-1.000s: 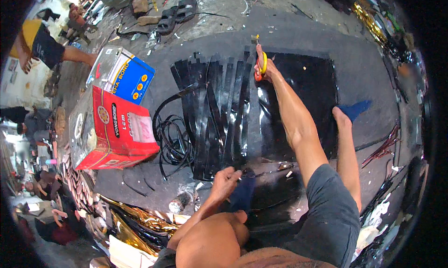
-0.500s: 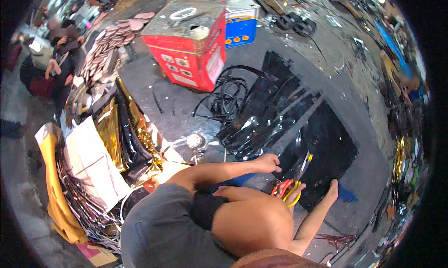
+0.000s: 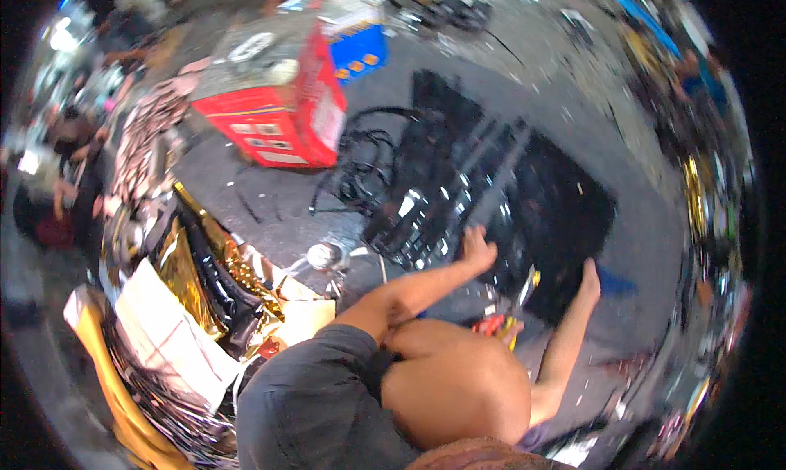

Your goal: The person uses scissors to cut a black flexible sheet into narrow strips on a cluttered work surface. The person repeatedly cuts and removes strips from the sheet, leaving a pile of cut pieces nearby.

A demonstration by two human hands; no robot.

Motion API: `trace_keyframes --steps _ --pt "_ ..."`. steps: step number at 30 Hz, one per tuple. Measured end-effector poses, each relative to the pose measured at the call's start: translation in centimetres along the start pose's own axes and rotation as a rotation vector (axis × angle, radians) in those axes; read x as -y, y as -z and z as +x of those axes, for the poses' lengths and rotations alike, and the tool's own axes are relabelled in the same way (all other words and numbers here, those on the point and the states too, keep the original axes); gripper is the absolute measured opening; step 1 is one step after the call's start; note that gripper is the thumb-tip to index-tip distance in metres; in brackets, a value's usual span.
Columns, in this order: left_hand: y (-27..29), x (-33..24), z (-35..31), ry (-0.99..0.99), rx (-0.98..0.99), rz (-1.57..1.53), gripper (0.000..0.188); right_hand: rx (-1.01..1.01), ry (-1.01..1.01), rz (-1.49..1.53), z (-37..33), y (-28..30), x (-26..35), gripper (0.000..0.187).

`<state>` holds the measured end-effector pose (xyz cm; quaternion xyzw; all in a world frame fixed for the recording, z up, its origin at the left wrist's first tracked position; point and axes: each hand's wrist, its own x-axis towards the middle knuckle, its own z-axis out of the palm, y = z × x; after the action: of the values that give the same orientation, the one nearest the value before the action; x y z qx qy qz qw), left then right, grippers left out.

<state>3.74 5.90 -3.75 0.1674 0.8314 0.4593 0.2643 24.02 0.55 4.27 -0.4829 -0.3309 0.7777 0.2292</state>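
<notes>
My left hand (image 3: 478, 250) is over the near edge of the shiny black sheets and strips (image 3: 426, 200), its fingers apart and nothing visible in them. At the right, my right hand (image 3: 590, 280) is at the edge of a wide black sheet (image 3: 557, 216), beside a piece of blue cloth (image 3: 616, 282). Blur hides how its fingers lie. Between my hands, by my bent leg (image 3: 458, 380), lies a pair of scissors (image 3: 498, 326) with red and yellow on the handles.
A red square can (image 3: 270, 126) stands beyond, with a blue and white can (image 3: 358, 48) behind it. Coiled black strips (image 3: 360, 163) lie near them. Gold foil sheets (image 3: 184, 282) and a pale sheet (image 3: 168, 327) are at the left. A person (image 3: 61, 183) sits far left.
My left hand has moved away from the scissors, farther over the black strips. The whole view has shifted and blurred. My right hand stays near the blue cloth.
</notes>
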Motion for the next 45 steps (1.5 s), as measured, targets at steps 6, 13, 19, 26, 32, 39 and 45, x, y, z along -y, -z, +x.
trace_keyframes --steps 6,13,19,26,32,39,45 --pt "0.4 0.3 0.9 0.051 0.121 0.035 0.055 -0.06 0.004 -0.059 -1.4 -0.7 0.6 0.084" --pt "1.8 3.1 3.7 -0.004 0.369 0.137 0.02 -0.011 -0.229 -0.182 -4.3 -2.3 1.4 0.072" --pt "4.5 -1.0 2.9 0.256 0.61 -0.11 0.021 0.081 -0.407 -0.372 -6.6 -3.2 0.6 0.077" --pt "4.4 -2.0 3.6 0.226 0.622 -0.109 0.019 0.224 -0.469 -0.366 -4.1 -5.2 -2.3 0.091" --pt "4.5 -2.1 3.2 0.179 0.577 0.002 0.023 0.179 -0.408 -0.38 -2.4 -5.7 -2.4 0.093" --pt "4.0 -1.8 3.3 0.27 0.577 -0.082 0.021 0.17 -0.399 -0.321 -2.5 -5.7 -0.3 0.093" --pt "3.9 -1.2 3.1 0.302 0.597 -0.099 0.018 0.093 -0.358 -0.364 -1.4 -5.0 -1.3 0.092"
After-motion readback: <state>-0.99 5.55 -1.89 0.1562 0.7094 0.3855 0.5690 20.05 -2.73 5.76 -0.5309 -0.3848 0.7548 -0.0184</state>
